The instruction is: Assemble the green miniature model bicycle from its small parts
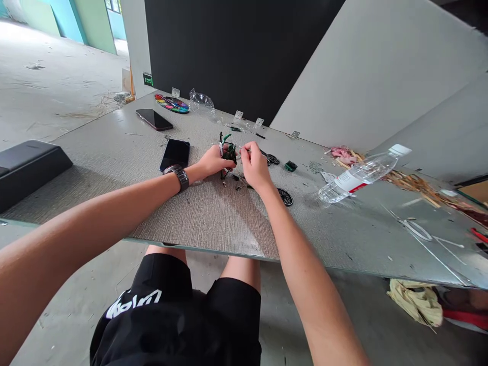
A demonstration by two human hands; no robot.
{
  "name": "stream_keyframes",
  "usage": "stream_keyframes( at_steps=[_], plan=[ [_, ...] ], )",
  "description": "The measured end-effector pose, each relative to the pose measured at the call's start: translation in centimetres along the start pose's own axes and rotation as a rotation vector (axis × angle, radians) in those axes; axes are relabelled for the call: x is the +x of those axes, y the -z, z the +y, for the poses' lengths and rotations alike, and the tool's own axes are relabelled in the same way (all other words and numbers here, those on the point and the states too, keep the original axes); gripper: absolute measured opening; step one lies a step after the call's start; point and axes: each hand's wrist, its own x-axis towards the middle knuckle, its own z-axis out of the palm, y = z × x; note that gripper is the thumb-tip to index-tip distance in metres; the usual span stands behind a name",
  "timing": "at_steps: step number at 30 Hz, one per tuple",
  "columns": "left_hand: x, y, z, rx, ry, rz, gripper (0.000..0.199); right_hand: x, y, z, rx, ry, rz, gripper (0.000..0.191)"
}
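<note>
My left hand [215, 160] is closed around a small green and black model bike frame [229, 151], just above the table. Close against its right side, my right hand [254, 165] has thumb and forefinger pinched together; what they grip is too small to make out. Tiny dark parts [236, 178] lie beneath and between the hands. One spoked toy wheel [284, 196] rests beside my right wrist, and another wheel [272, 159] lies behind that hand, partly overlapping a further round part. To the right sits a small dark green piece [291, 166].
Two phones, one dark [175, 154] and one farther back [154, 119], lie left of the hands. A colourful palette-like disc [171, 103] and clear plastic packaging [202, 100] are behind. A water bottle [358, 178] stands right; a black case [32, 170] is far left.
</note>
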Motion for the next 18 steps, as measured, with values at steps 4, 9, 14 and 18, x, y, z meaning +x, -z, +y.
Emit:
stream_keyframes(
  at_steps=[4, 9, 14, 18],
  plan=[
    [0.1, 0.0, -0.1, -0.019, 0.003, 0.027, 0.023, 0.2, 0.7, 0.0, -0.051, 0.061, -0.009, 0.018],
    [0.2, 0.1, -0.3, -0.014, -0.006, 0.020, 0.023, 0.0, -0.6, 0.9, -0.022, 0.003, -0.062, 0.019],
    [-0.1, 0.0, 0.1, -0.042, 0.041, 0.063, 0.023, -0.7, -3.2, 1.2, -0.026, -0.099, 0.109, 0.022],
    [-0.2, 0.0, 0.4, -0.069, 0.060, 0.087, 0.018, -0.8, -3.9, 0.9, 0.004, -0.052, 0.083, 0.024]
  ],
)
